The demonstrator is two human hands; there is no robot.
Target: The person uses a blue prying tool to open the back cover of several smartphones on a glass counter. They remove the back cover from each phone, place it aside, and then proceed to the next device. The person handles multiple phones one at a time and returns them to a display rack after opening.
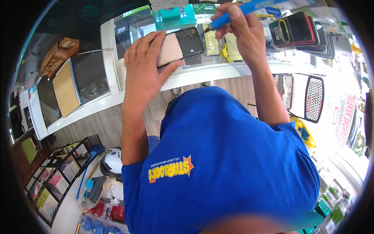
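A phone lies opened up on the glass counter, its dark inner side uppermost. A pale flat rectangular piece covers its left part. My left hand grips the phone from the left, fingers along the far edge and thumb on the near edge. My right hand holds a blue screwdriver-like tool between thumb and fingers. Its thin dark tip points down and left, just beyond the phone's right end. Whether the tip touches anything, I cannot tell.
Boxed goods, including a teal box, show around the glass counter's far side. Several phone cases stand at the right. Left of the white frame lie a tan board and a brown box. A white helmet sits lower left.
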